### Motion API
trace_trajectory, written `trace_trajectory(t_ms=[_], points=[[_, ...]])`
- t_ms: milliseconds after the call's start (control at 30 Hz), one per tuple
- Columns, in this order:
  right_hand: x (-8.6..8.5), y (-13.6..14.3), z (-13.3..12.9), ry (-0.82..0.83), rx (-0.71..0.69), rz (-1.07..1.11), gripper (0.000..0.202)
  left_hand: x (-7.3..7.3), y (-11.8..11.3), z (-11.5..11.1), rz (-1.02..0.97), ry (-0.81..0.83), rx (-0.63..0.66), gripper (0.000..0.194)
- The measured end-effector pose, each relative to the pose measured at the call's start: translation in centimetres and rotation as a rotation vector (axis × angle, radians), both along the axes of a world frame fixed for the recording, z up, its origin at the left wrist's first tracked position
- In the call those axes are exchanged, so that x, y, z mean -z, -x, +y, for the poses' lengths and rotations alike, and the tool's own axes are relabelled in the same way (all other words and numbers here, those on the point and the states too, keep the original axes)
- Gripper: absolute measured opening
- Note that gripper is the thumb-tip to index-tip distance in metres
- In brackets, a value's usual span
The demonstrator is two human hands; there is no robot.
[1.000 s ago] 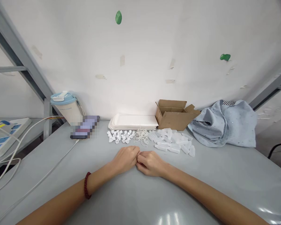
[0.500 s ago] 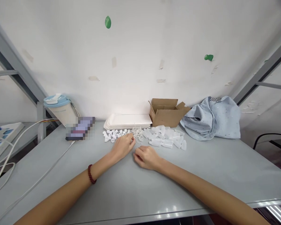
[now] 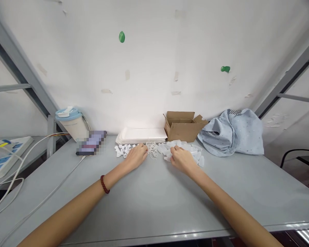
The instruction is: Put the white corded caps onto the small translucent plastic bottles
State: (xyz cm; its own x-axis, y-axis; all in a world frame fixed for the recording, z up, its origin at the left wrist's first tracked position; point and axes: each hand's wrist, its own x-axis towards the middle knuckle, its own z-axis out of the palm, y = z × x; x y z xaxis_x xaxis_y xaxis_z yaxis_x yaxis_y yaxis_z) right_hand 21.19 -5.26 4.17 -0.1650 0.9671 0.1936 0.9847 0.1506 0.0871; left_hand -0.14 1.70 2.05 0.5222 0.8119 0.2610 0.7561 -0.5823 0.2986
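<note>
My left hand (image 3: 137, 157) rests with curled fingers between the small white caps (image 3: 121, 150) and the tangle of white strings (image 3: 152, 150); anything in its fingers is too small to name. Over the left part of the pile of clear plastic bottles (image 3: 193, 150) is my right hand (image 3: 182, 158), its fingers bent down among them. Whether it grips a bottle is hidden. Behind the caps and strings lies a stack of flat white sheets (image 3: 144, 134).
An open cardboard box (image 3: 182, 132) stands behind the bottles, beside a light blue cloth bag (image 3: 234, 133). At the left are a phone (image 3: 92, 142) with a cable, a lidded cup (image 3: 73, 124) and a power strip (image 3: 9, 156) on the grey table (image 3: 149, 209).
My right hand has moved right and away from me, from the bare table front onto the bottles. My left hand remains by the strings. The view has tilted up slightly.
</note>
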Motion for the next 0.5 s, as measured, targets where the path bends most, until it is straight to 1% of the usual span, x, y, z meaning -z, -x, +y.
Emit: trace_trajectory(t_ms=[133,267,400,500], points=[[-0.5,-0.3,-0.5,0.098,0.035,-0.045,0.012,-0.6,0.4,0.1,-0.144,0.017,-0.003,0.016],[-0.3,-0.4,-0.8,0.153,0.058,-0.071,0.020,-1.1,1.7,-0.2,-0.328,0.033,-0.025,0.016],[0.0,-0.2,-0.8,0.171,0.068,-0.085,0.028,-0.4,3.0,-1.1,-0.474,0.019,-0.061,0.018],[0.3,0.2,-1.1,0.153,0.063,-0.096,0.032,0.3,3.4,-2.1,-0.523,-0.015,-0.060,0.014]])
